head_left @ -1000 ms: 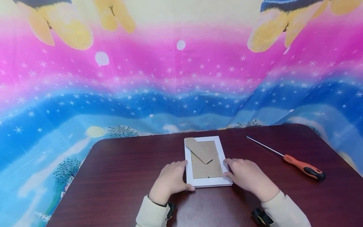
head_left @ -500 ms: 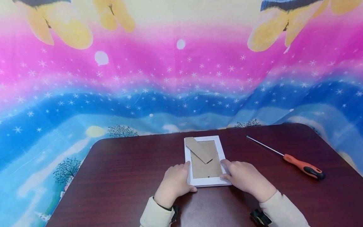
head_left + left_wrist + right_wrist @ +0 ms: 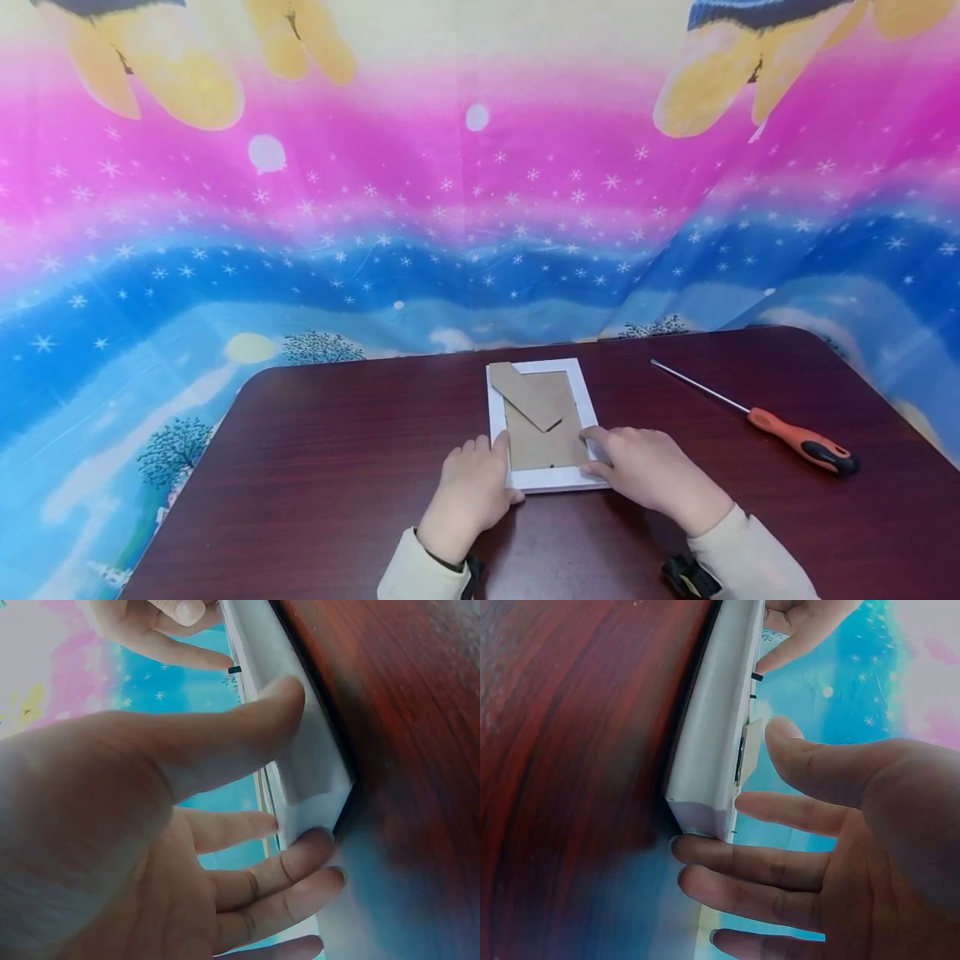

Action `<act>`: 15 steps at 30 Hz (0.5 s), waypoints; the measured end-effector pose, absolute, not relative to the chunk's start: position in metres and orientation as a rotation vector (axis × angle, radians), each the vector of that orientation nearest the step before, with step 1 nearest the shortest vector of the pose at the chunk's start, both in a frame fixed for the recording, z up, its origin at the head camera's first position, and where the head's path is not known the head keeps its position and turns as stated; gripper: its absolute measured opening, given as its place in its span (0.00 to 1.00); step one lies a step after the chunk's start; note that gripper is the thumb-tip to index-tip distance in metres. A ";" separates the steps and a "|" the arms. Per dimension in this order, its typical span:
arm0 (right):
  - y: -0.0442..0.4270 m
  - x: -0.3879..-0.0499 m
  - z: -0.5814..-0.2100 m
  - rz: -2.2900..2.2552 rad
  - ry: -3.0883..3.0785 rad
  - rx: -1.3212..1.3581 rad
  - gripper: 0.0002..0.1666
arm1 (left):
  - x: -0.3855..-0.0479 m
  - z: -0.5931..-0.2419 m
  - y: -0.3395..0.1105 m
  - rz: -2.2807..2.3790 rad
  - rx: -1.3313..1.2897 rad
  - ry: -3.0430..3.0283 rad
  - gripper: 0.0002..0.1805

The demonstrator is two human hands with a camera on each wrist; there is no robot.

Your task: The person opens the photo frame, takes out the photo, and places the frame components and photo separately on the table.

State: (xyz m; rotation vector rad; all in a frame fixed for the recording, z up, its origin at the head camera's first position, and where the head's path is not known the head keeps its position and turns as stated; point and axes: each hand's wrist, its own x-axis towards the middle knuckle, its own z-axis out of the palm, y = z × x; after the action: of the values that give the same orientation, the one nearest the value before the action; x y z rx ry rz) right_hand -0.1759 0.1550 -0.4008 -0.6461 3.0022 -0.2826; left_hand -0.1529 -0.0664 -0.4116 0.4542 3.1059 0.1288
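Observation:
A white picture frame [image 3: 549, 480] lies back side up on the table, its brown backing board [image 3: 542, 454] showing. A cardboard stand leg [image 3: 525, 398] slants across that board. My left hand [image 3: 472, 487] is at the near left corner; in the left wrist view its thumb [image 3: 281, 705] lies against the frame's side, the index fingertip touches the back edge and the other fingers extend past the corner. At the right edge, my right hand [image 3: 652, 467] touches the frame with its index fingertip [image 3: 748, 802]. Its thumb stands off the frame in the right wrist view. The frame's front is hidden.
A screwdriver [image 3: 798, 440] with an orange and black handle lies to the right, its shaft pointing to the far side. The dark red wooden table [image 3: 337, 467] ends at a printed cloth backdrop [image 3: 465, 208] behind it.
My left hand has shifted a little to the right, its index finger coming over the frame's left border. The right hand has edged slightly left. Frame and screwdriver stay in place.

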 end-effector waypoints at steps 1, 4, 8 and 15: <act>0.155 -0.176 -0.400 -0.284 3.002 -0.644 0.25 | -0.153 -0.412 -0.067 0.139 0.458 3.108 0.42; 0.156 -0.173 -0.398 -0.273 3.022 -0.648 0.25 | -0.153 -0.411 -0.067 0.161 0.473 3.114 0.41; 0.158 -0.170 -0.394 -0.252 3.055 -0.655 0.26 | -0.153 -0.410 -0.067 0.163 0.509 3.140 0.43; 0.158 -0.166 -0.388 -0.236 3.124 -0.671 0.32 | -0.152 -0.409 -0.067 0.136 0.554 3.266 0.39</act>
State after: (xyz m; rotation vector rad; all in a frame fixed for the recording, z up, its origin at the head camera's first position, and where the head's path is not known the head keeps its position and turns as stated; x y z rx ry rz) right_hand -0.1657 0.1585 -0.3876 -0.6713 3.1237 -0.2356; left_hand -0.1520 -0.0667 -0.4087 0.5540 3.2658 0.1364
